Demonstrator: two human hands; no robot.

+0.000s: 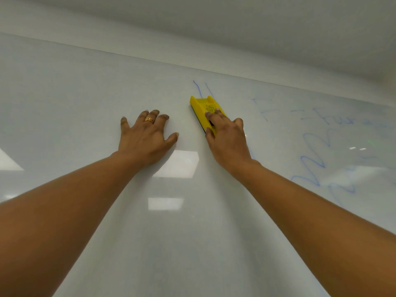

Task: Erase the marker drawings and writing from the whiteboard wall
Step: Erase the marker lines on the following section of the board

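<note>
Head view: yellow eraser (205, 113) is gripped by curled fingers (212, 120) of right hand (229, 142), pressed flat on whiteboard wall (85, 93) near its top edge, just under blue strokes (199, 90); left hand (143, 140) is laid open alongside, probably for bracing.

right hand (227, 138) gripping a yellow plastic block eraser (206, 112) with dark felt against the glossy white whiteboard wall (85, 86), left hand (144, 139) wearing a gold ring (148, 120) pressing flat beside it, blue marker lines (200, 89) showing just above, blue scribbles (321, 155) spreading to the right
</note>
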